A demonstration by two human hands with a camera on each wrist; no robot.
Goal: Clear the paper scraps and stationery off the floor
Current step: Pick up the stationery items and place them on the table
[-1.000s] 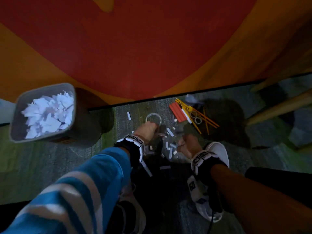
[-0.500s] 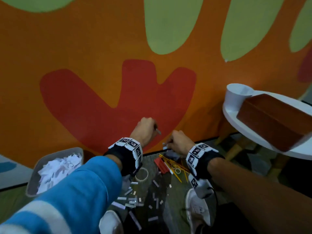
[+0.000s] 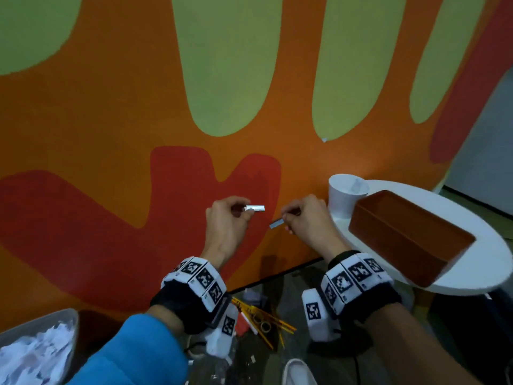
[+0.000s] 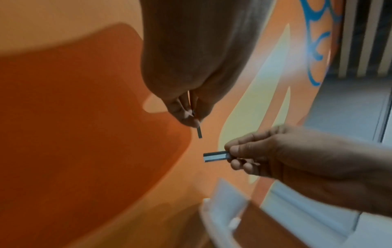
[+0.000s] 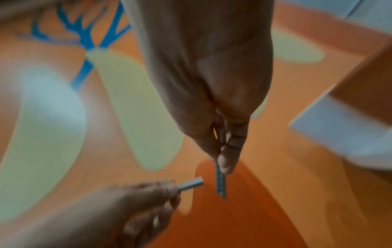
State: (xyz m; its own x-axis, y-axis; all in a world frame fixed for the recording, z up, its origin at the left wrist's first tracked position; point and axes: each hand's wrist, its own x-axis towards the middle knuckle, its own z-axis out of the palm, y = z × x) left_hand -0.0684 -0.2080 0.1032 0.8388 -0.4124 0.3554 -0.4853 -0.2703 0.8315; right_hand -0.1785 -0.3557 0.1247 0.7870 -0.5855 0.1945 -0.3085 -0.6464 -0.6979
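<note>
you're mid-collection: your left hand [image 3: 226, 218] pinches one paper scrap [image 3: 254, 208], your right hand [image 3: 304, 218] another scrap [image 3: 276, 224], both raised well above the bin [image 3: 41, 323]; next, carry them down to it.

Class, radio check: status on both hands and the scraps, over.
Left hand pinches a paper scrap. Right hand pinches another scrap. Both raised, apart. Nothing between them.

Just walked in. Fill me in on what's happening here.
A person is picking paper scraps off the floor. The left hand pinches one small strip and the right hand pinches another strip, both raised in front of the painted wall. A bin of scraps sits lower left; pencils lie on the floor.
</note>
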